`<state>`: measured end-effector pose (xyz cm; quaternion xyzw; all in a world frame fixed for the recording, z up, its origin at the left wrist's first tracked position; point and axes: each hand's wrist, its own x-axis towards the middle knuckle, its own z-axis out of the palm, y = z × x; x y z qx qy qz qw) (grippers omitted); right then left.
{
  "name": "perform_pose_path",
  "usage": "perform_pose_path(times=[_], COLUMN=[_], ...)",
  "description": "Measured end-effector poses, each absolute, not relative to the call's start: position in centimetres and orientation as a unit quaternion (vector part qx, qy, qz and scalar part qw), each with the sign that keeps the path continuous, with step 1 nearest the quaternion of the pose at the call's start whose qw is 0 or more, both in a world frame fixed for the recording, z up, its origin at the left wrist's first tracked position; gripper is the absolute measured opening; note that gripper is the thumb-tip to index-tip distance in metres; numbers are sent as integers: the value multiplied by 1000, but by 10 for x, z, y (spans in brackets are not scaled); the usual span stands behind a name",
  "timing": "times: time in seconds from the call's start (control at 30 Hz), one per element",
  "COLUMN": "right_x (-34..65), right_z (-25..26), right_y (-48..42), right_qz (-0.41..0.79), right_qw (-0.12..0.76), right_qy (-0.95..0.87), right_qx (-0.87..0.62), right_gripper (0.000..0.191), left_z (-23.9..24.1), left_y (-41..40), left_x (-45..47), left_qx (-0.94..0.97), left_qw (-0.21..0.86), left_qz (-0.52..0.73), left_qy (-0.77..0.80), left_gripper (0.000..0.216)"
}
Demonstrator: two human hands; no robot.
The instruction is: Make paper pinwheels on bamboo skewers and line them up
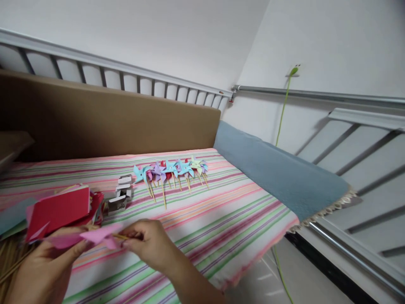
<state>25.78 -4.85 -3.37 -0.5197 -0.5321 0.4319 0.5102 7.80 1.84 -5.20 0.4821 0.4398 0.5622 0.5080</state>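
We are over the near left part of the striped cloth [215,228]. To do this well, we think our right hand [152,245] and left hand [47,264] should be calm, pinching the pink pinwheel [103,235] softly so it does not crease, and holding the thin stick [119,237] close to the paper so it does not bend. Our right hand comes in from the near side, fingers curled, pinching the stick. Our left hand, at the near left, points its thumb right and pinches the pinwheel, which is between our hands.
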Motion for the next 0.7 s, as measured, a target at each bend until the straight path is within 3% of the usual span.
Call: perform_pose_path(times=[0.27, 0.43, 0.6, 0.7], right_x=[314, 338, 404, 468], right_z=[-59, -79, -94, -97], right_y=[-115, -146, -157, -154], right_qz=[274, 205, 206, 210], right_qw=[446, 468, 525, 536], right_qy=[-546, -501, -404, -337], right_qx=[-654, -699, -720, -745], right_gripper=[13, 13, 8, 13], left_z=[-40, -39, -74, -113], left_y=[-10, -39, -54, -62], left_x=[110, 153, 160, 137], left_qx=[418, 494, 621, 730], left_qw=[606, 610, 441, 316], left_qz=[503, 439, 444, 409], left_qy=[452, 436, 472, 447], left_gripper=[59, 81, 76, 57])
